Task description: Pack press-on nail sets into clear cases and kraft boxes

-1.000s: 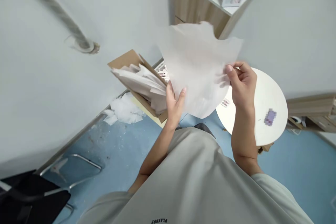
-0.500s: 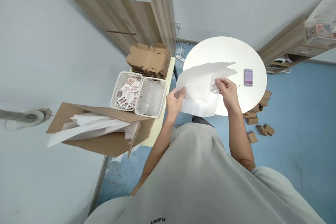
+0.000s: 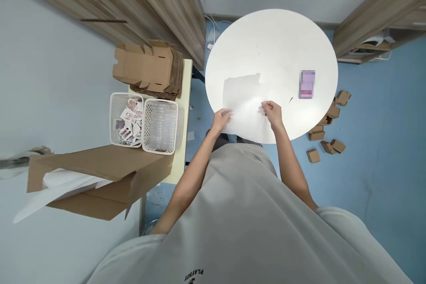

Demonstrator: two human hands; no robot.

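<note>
A thin white sheet (image 3: 244, 100) lies low over the near left part of the round white table (image 3: 282, 40), with its lower edge at the table's rim. My left hand (image 3: 221, 120) is closed on the sheet's left edge, thumb on top. On the other side my right hand (image 3: 273, 113) pinches the right part of the sheet between thumb and fingers. Whether the sheet is one layer or more, I cannot tell. To the right of my right hand, a blurred-out purple rectangular item (image 3: 306, 84) rests on the table.
To the left, a pale yellow table (image 3: 187, 97) bears stacked flat cardboard boxes (image 3: 146, 64), a white basket of printed cards (image 3: 115, 117) and a basket of clear plastic pieces (image 3: 160, 126). An open carton (image 3: 100, 159) holds white sheets. Small brown boxes (image 3: 338, 145) lie on the blue floor.
My hands have lowered the white sheet from above the table down towards its surface, and it looks flatter. The view has tilted down and shifted, with the left-hand things now further left.
</note>
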